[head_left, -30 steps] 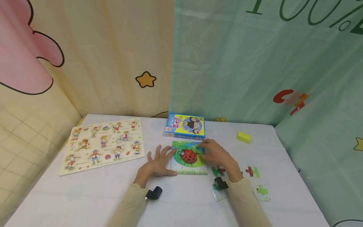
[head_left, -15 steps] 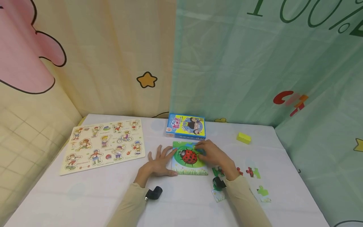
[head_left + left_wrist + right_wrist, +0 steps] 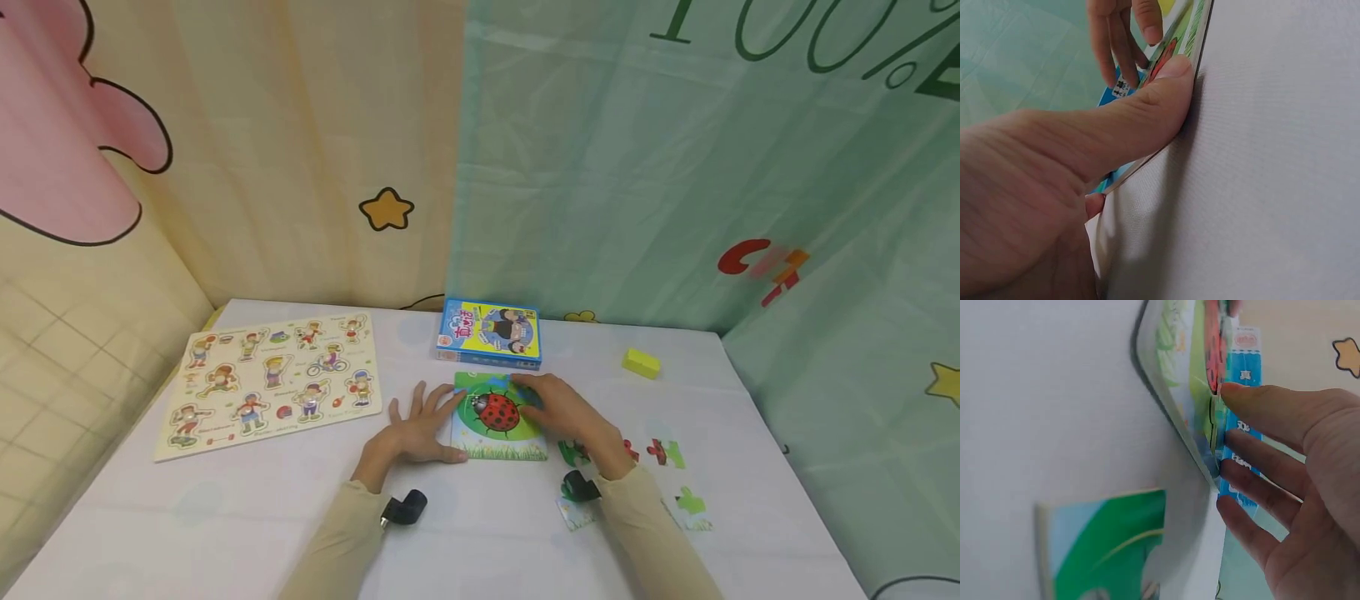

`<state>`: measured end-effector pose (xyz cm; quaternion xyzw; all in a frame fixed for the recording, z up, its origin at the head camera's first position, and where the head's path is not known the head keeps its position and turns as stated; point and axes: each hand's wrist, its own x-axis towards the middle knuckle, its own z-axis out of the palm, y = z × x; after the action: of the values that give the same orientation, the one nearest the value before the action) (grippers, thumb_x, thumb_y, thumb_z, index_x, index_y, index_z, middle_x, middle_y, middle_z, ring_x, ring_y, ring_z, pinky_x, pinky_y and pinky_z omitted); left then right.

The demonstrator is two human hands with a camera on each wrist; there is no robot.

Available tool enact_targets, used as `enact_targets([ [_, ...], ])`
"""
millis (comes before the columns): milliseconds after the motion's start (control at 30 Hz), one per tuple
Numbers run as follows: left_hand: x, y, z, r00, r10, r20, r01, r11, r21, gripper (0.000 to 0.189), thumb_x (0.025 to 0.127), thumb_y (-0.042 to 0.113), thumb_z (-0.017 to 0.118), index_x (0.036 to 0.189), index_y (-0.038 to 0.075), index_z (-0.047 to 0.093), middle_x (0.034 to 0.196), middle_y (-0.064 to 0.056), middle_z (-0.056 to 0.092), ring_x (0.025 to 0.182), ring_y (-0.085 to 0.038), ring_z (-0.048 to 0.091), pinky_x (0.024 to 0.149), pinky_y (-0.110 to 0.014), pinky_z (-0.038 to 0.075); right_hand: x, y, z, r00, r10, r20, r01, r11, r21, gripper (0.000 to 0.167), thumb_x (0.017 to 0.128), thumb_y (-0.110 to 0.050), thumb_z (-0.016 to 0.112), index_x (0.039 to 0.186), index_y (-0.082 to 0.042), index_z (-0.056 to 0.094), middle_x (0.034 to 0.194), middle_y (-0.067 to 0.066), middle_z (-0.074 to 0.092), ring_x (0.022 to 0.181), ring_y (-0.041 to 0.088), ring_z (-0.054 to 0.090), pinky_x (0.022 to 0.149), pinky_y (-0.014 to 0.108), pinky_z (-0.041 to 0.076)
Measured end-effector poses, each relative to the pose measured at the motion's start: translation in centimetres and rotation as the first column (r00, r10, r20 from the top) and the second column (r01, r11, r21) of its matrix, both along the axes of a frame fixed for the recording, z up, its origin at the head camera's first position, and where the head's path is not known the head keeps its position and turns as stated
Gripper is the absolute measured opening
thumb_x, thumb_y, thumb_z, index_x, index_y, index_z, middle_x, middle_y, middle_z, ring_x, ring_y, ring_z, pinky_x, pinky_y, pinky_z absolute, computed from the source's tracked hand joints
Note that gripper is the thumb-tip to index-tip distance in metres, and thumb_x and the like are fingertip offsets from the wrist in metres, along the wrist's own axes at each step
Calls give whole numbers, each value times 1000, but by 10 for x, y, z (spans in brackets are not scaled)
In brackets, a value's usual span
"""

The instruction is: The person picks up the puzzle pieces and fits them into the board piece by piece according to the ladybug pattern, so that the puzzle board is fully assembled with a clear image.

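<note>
A square ladybug jigsaw puzzle [image 3: 487,443] lies on the white table in front of the person. Along its left side, my left hand [image 3: 420,433] holds it steady, fingers spread; in the left wrist view the thumb [image 3: 1160,94] presses on the near edge. My right hand [image 3: 562,408] is over the upper right part, thumb and fingertips at two ends of a green puzzle piece [image 3: 1209,428]. A dark seam shows beside that piece in the right wrist view. The fingers hide part of the puzzle's right side.
Loose puzzle pieces lie right of the puzzle, partly behind the right forearm, among them a red-and-green piece [image 3: 666,453] and a green piece [image 3: 691,502]. A blue-yellow box [image 3: 489,333] stands behind, a yellow block [image 3: 641,363] to the right, a wooden picture board [image 3: 292,417] to the left.
My right hand has shifted slightly left along the puzzle's upper part, baring a little more of the loose pieces. The left hand stays at the left edge.
</note>
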<state>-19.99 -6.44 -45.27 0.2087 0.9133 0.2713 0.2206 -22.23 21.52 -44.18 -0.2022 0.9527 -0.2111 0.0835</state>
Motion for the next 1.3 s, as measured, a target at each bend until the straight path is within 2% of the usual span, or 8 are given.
enact_targets([
  [133,0,-1,-2,1000,-7,1,7,1000,2,98,85,46,76,161,20,20,168,-8,6,152,-44,-14,112,-75,-12,6,12,2,998,-7,-57,3,998,-60,52,95,-12,68,144,-8,52,144,14,56,136,32,51,112,51,42],
  [267,0,-1,-1,1000,-10,-4,10,1000,14,98,84,44,77,160,19,21,168,-9,7,152,-45,-14,112,-75,-13,20,26,9,994,-37,-107,27,995,-94,44,94,-12,69,137,-8,59,140,13,59,130,33,55,108,52,46],
  [467,0,-3,0,1000,-4,-1,4,1000,9,98,85,44,77,161,20,20,169,-8,5,153,-43,-15,113,-74,-15,48,45,17,999,-33,10,33,998,-49,43,91,-19,74,132,-9,64,132,9,64,122,31,60,102,51,49],
  [633,-1,-3,-1,1000,-6,-2,6,1000,8,99,84,45,77,161,20,20,168,-8,6,152,-44,-15,112,-74,-14,65,57,14,1000,4,12,-4,999,42,47,85,-19,80,128,-7,66,129,10,66,123,32,60,102,51,49],
  [733,-1,-2,-4,1000,-2,2,2,1000,22,99,84,44,78,161,20,20,169,-8,5,152,-44,-16,112,-74,-16,73,62,13,1000,-20,21,18,998,59,47,83,-18,82,127,-9,67,127,7,67,122,31,60,102,51,49],
  [867,-1,-1,-7,1000,8,5,-8,1000,29,100,83,44,78,161,21,19,169,-7,5,152,-42,-17,112,-73,-17,79,65,12,1000,-14,24,12,998,57,47,82,-18,83,126,-11,68,123,3,68,117,27,61,101,51,50],
  [1033,-1,-2,-5,1000,1,4,-1,1000,15,100,83,45,78,161,21,20,169,-8,5,152,-43,-16,112,-74,-15,80,67,11,999,38,-20,-37,998,58,42,84,-18,81,123,-10,70,118,1,70,108,22,62,96,47,52],
  [1300,0,-1,-4,1000,0,-15,0,1000,6,99,83,46,78,161,20,21,168,-8,8,153,-45,-13,112,-76,-12,83,75,8,992,114,-56,-114,993,2,40,85,-14,79,123,-7,69,125,6,69,116,29,63,99,49,51],
])
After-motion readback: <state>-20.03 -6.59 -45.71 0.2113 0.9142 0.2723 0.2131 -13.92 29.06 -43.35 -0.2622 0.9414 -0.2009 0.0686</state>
